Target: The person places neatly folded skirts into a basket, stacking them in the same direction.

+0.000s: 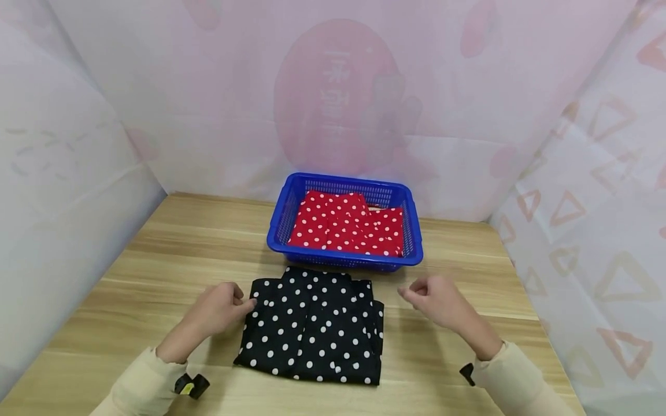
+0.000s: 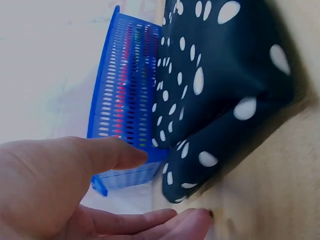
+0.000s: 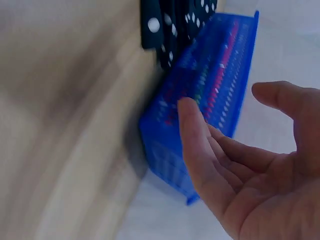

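Observation:
A folded black cloth garment with white polka dots (image 1: pixel 312 329) lies on the table in front of the basket. Beside its upper left edge is my left hand (image 1: pixel 221 309), fingers loosely bent; the left wrist view shows a gap between thumb (image 2: pixel 112 152) and fingers with nothing in it. My right hand (image 1: pixel 437 300) hovers over the table to the right of the garment, apart from it. In the right wrist view the right hand's thumb (image 3: pixel 280 95) and fingers are spread and hold nothing. Folded layers show along the garment's side in the left wrist view.
Behind the black garment stands a blue plastic basket (image 1: pixel 278 248) with perforated walls. Folded red cloth with white dots (image 1: pixel 338 222) lies inside it. A wood-grain table (image 1: pixel 171 260) carries everything, with printed pale sheets (image 1: pixel 224 115) hanging at the back and both sides.

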{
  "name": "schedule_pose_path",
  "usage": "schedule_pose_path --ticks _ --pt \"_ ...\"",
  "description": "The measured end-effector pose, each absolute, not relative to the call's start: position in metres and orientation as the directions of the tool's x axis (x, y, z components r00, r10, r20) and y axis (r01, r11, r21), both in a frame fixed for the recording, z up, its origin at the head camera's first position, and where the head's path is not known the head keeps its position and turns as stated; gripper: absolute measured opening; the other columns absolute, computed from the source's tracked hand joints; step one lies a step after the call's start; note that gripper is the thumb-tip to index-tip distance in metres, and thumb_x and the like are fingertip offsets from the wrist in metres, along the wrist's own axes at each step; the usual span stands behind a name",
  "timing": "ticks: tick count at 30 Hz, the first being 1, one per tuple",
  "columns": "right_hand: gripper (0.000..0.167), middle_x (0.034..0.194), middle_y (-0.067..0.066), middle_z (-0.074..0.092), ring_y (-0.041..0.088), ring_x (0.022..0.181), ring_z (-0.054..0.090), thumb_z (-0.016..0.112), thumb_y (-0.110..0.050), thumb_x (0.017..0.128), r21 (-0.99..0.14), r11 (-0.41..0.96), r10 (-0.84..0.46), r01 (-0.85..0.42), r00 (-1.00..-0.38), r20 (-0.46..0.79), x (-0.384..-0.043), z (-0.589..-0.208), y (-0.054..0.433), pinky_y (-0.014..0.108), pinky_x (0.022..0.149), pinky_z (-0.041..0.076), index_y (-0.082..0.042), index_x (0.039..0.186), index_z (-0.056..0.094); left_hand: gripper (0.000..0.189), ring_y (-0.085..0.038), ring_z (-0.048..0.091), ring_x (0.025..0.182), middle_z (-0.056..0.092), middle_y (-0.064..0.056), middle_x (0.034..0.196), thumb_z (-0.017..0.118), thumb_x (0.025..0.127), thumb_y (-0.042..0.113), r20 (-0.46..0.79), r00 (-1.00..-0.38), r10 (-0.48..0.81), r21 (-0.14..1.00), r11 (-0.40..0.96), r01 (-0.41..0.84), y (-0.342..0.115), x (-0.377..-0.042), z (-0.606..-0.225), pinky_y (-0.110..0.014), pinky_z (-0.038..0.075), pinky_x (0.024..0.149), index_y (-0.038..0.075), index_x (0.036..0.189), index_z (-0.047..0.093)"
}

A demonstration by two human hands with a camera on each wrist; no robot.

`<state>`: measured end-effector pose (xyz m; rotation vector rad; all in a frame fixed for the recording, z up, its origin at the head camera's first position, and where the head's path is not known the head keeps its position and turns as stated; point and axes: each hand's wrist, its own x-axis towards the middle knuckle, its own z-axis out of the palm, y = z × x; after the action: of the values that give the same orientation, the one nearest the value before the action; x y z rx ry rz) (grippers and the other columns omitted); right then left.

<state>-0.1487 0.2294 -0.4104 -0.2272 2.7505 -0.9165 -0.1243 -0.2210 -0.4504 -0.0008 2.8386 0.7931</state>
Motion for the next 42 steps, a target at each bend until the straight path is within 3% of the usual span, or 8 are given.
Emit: schedule_pose_path --ticks 7,11,18,25,37,42 --pt "0.046 0.089 0.009 0.079 0.021 0.084 0.075 0.068 -0.043 0.102 -0.718 0.693 -0.332 0.065 -0.855 -0.398 -0.137 -0.441 0.219 0.037 0.078 0.065 0.001 0.103 0.079 0.039 -0.018 0.06 0.069 0.072 -0.005 0.081 0.076 0.095 0.034 -0.22 -0.975 0.031 0.592 0.798 -0.108 -0.219 -0.125 -0.458 -0.03 0.048 0.058 -0.005 0.098 0.075" --pt "0.046 0.085 0.011 0.079 0.021 0.08 0.076 0.069 -0.041 0.102 -0.777 0.618 -0.395 0.122 -0.806 -0.441 -0.132 -0.454 0.211 0.038 0.076 0.067 0.003 0.096 0.08 0.033 -0.017 0.061 0.067 0.072 -0.006 0.077 0.075 0.095 0.032 -0.27 -0.961 0.053 0.649 0.748 -0.141 -0.219 -0.126 -0.46 -0.03 0.048 0.058 -0.001 0.091 0.076" --pt "0.044 0.073 0.008 0.075 0.016 0.065 0.071 0.076 -0.041 0.097 -0.78 0.612 -0.359 0.129 -0.834 -0.42 -0.129 -0.466 0.196 0.035 0.065 0.065 0.0 0.081 0.076 0.028 -0.016 0.067 0.068 0.069 -0.007 0.08 0.075 0.097 0.024 -0.375 -0.925 0.054 0.729 0.634 -0.258 -0.213 -0.127 -0.468 -0.031 0.061 0.062 0.0 0.083 0.069" --pt "0.036 0.062 0.003 0.067 0.011 0.055 0.06 0.081 -0.031 0.094 -0.769 0.633 -0.345 0.086 -0.858 -0.38 -0.124 -0.473 0.192 0.023 0.051 0.049 -0.005 0.074 0.066 0.02 -0.016 0.066 0.064 0.068 -0.006 0.072 0.076 0.096 0.015 -0.362 -0.925 0.116 0.778 0.584 -0.232 -0.205 -0.119 -0.479 -0.031 0.062 0.06 0.001 0.087 0.064" --pt "0.028 0.066 0.001 0.066 0.011 0.06 0.059 0.08 -0.025 0.094 -0.828 0.554 -0.423 0.086 -0.828 -0.369 -0.116 -0.462 0.199 0.021 0.051 0.047 -0.005 0.08 0.066 0.021 -0.017 0.065 0.063 0.07 -0.007 0.08 0.075 0.096 0.015 -0.285 -0.937 0.204 0.827 0.546 -0.133 -0.206 -0.099 -0.468 -0.028 0.056 0.054 -0.001 0.094 0.062" --pt "0.026 0.066 -0.001 0.066 0.012 0.062 0.06 0.079 -0.025 0.095 -0.843 0.532 -0.445 0.081 -0.82 -0.36 -0.115 -0.45 0.203 0.02 0.052 0.048 -0.005 0.082 0.067 0.025 -0.019 0.069 0.067 0.071 -0.008 0.087 0.075 0.097 0.019 -0.287 -0.932 0.221 0.837 0.531 -0.132 -0.206 -0.092 -0.452 -0.029 0.058 0.058 -0.002 0.099 0.062"
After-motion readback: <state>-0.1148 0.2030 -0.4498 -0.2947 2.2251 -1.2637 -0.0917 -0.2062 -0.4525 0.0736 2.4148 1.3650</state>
